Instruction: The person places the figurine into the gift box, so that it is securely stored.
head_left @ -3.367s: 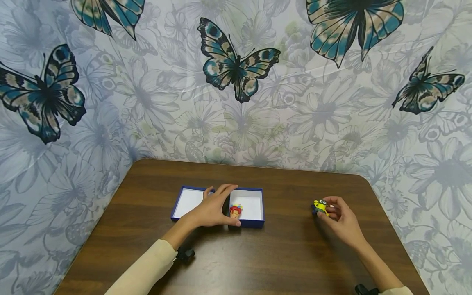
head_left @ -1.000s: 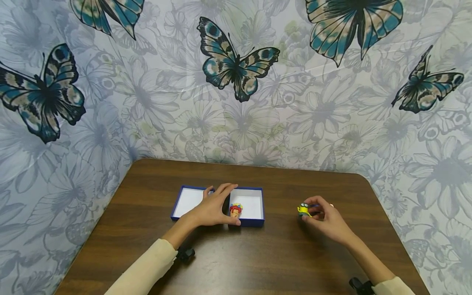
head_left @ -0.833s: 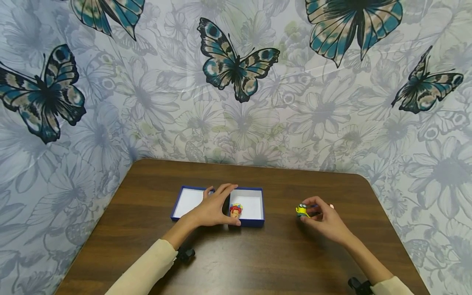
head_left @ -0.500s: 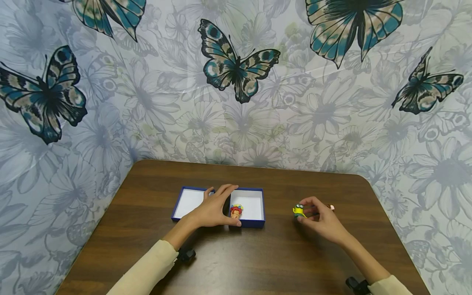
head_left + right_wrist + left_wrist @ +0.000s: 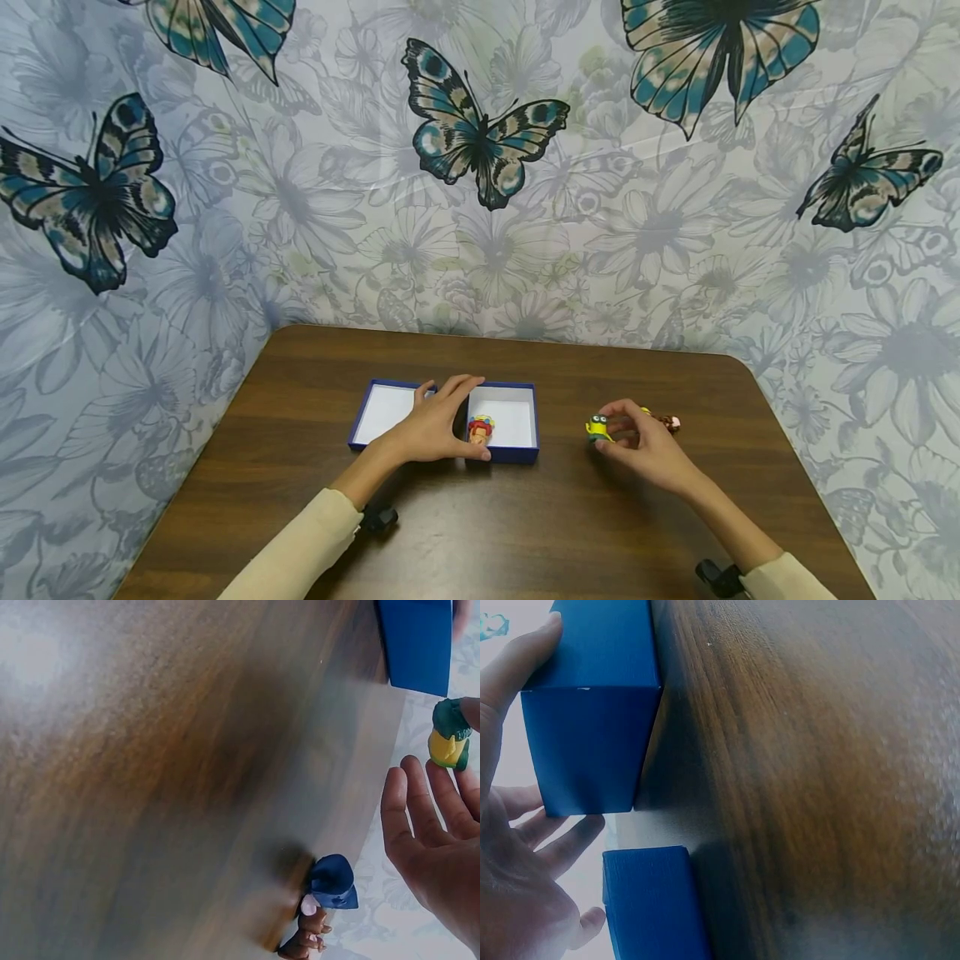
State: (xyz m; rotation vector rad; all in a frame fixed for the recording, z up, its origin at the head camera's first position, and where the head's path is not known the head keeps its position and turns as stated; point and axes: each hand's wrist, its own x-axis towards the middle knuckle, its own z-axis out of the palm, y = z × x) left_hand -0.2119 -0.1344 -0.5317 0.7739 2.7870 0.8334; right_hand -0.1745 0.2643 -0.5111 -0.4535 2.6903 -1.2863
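My left hand (image 5: 427, 429) spans a small open blue box (image 5: 513, 455) with a white inside. Its thumb lies on the near wall and its fingertips on the far edge, as the left wrist view's hand (image 5: 525, 877) also shows. Inside the box, at its left end, lies a small red-haired toy figure (image 5: 480, 429). Between thumb and fingertips, my right hand (image 5: 647, 450) pinches a yellow minion figure (image 5: 597, 429) just right of the box. In the right wrist view the minion figure (image 5: 450, 742) shows green and yellow.
A shallow blue-edged lid or tray (image 5: 384, 412), white inside, lies left of the box. Behind my right hand a brown toy figure (image 5: 670, 423) with a dark blue part (image 5: 331, 881) rests on the wooden table (image 5: 480, 533). A butterfly-patterned cloth (image 5: 525, 250) hangs behind.
My right hand has carried the minion figure leftward toward the box, uncovering the brown figure on the table. The left hand and box stay in place.
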